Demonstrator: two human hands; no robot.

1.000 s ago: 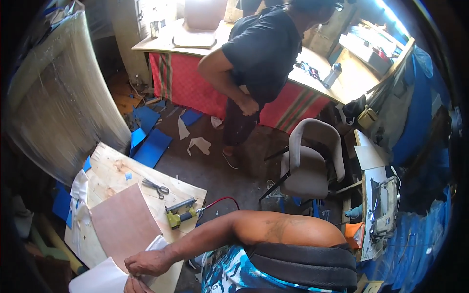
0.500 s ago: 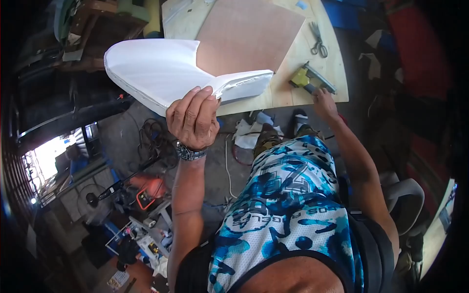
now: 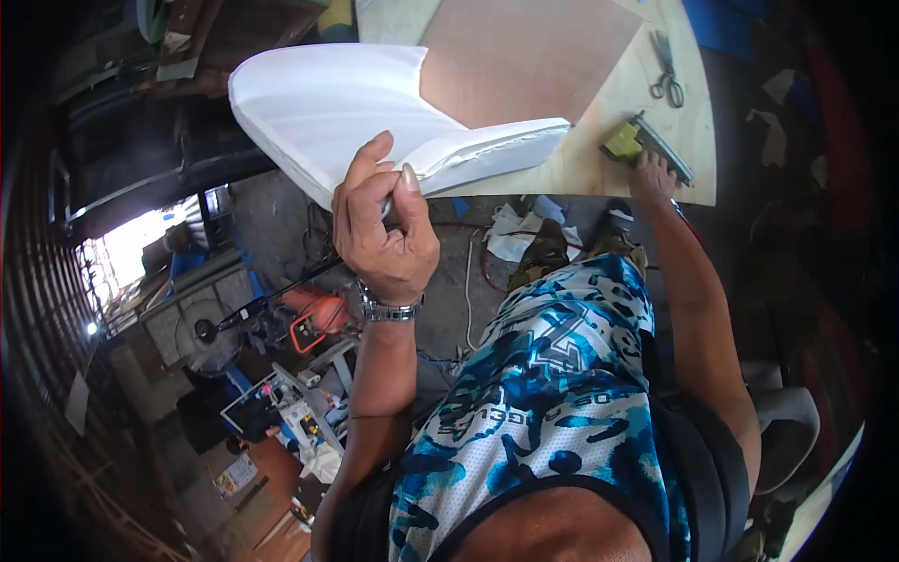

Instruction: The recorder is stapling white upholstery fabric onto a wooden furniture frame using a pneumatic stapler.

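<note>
A curved white covered panel (image 3: 328, 112) with a notched inner side lies over the near left part of the table. At its near edge is my left hand (image 3: 387, 220), wearing a metal watch, its fingers bent and its thumb against the white covering; the exact grip is partly hidden. A ragged edge of the covering shows along the panel's right arm. My right hand (image 3: 654, 178) is closed round the handle of a yellow-green staple gun (image 3: 624, 142), which lies on its side near the table's right corner.
Beneath the panel are a pale plywood table (image 3: 688, 140) and a brown thin board (image 3: 524, 56). Scissors (image 3: 667, 75) lie beyond the staple gun. White scraps (image 3: 510, 234) and a hose are on the floor by my feet. An orange machine (image 3: 318, 314) stands at the left.
My left hand has turned at the panel's edge, lifting its index finger and bringing the thumb into sight. My right hand has moved further over the staple gun's handle. The whole view has shifted.
</note>
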